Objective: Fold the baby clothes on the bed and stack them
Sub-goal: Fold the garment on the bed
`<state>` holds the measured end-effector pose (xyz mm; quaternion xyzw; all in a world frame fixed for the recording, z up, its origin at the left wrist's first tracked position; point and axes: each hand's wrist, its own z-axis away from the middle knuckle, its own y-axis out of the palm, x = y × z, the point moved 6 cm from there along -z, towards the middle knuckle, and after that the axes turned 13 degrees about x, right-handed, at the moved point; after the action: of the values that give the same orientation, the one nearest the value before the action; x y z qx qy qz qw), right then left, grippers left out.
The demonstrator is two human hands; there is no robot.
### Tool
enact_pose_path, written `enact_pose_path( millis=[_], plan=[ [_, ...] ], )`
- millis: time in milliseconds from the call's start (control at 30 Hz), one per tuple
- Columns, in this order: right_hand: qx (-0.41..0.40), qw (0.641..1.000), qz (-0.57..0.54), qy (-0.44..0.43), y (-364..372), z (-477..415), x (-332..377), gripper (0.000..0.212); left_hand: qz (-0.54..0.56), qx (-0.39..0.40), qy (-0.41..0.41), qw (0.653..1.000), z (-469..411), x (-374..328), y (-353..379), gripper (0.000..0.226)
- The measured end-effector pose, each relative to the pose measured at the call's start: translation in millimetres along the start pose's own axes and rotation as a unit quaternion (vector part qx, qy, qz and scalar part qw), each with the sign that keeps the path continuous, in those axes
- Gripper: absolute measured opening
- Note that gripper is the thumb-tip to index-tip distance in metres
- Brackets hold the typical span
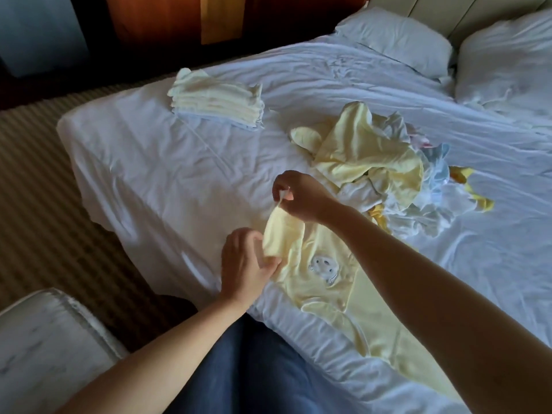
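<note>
Right hand (298, 195) fingers pinching a thin white tie above the yellow baby garment (322, 282), left hand (248, 264) fingers curled gripping its sleeve just below

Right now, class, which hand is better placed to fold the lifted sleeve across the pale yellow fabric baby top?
Probably the right hand: it pinches the top of the lifted sleeve above the pale yellow fabric baby top, ready to carry it across. The left hand grips the sleeve lower down.

Open stretch of wrinkled white bedsheet (167, 180) before you, between folded pale-yellow cloth stack (218, 100) far left and rumpled yellow-and-white clothes heap (373, 156) right.
</note>
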<state>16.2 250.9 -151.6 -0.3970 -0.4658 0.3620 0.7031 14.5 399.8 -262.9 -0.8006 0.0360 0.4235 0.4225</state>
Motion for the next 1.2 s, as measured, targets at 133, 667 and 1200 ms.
enact_pose_path(
  millis=[133, 667, 1200],
  plan=[
    [-0.048, 0.996, -0.061, -0.05, -22, 25, 17, 0.022, 0.043, 0.006, -0.074, 0.996, -3, -7, -11, 0.054],
    [-0.088, 0.995, 0.016, 0.044, 9, 155, -46, 0.027, -0.115, 0.217, 0.1, 0.964, 12, -56, 1, 0.037],
    [-0.063, 0.984, -0.013, 0.166, 92, 230, -110, 0.023, -0.25, 0.391, 0.177, 0.868, 28, -90, 45, 0.073]
  ],
)
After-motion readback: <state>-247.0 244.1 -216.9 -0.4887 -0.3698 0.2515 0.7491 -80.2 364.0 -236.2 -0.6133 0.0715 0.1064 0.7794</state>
